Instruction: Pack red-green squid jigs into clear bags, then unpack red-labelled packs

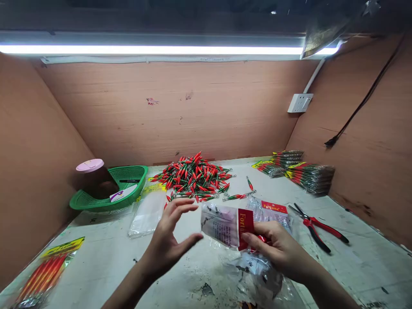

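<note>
My right hand (pixel 273 246) grips a small plastic packet (pixel 222 225) by its red header, pinched between thumb and fingers. The packet has a clear body with dark print and "Fortune" lettering on the red part. Just left of it my left hand (pixel 172 240) is raised, thumb and fingers spread apart, holding nothing. Crumpled clear plastic bags (pixel 257 272) lie under my right hand. Another red-topped packet (pixel 273 208) rests behind it. Beyond both hands is a heap of red and green fishing lures (pixel 193 176) with metal ends.
A green basket (pixel 111 204) holds a dark cup with a pink lid (pixel 90 165). Flat clear bags (pixel 148 210) lie beside it. Packed lures (pixel 48 272) sit front left; stacked packs (pixel 310 176) stand back right. Red-handled pliers (pixel 317 225) lie right. Wooden walls enclose the table.
</note>
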Demonstrator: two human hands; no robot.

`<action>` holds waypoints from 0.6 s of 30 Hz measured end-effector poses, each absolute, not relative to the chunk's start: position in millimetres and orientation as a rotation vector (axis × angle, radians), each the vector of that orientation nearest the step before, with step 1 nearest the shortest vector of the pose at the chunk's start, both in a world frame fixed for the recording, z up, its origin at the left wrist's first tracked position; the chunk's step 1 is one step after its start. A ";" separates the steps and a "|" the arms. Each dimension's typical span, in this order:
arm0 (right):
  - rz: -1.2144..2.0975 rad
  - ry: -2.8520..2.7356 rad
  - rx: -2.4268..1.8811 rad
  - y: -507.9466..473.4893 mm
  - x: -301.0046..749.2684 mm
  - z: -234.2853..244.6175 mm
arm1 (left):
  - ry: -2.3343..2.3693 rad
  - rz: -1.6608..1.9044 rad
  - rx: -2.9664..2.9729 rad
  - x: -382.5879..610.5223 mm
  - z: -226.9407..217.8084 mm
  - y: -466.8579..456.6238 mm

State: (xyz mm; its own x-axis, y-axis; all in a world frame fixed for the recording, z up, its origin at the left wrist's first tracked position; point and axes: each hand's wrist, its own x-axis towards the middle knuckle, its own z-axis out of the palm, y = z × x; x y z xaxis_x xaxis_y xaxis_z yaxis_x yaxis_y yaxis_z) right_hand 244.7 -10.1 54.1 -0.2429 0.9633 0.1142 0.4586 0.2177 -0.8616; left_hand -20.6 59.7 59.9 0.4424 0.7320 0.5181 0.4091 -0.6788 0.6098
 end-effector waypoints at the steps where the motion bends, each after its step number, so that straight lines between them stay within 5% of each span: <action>1: 1.025 -1.760 -1.296 -13.0 247.0 54.0 | 0.948 1.111 2.346 -19.3 52.2 56.6; 11: 1.345 -1.280 -1.173 -22.2 255.9 32.8 | 0.823 0.631 2.585 22.3 15.7 53.6; 18: 1.420 -1.056 -1.201 -19.3 280.5 -4.2 | 0.867 0.983 1.526 42.0 12.8 72.1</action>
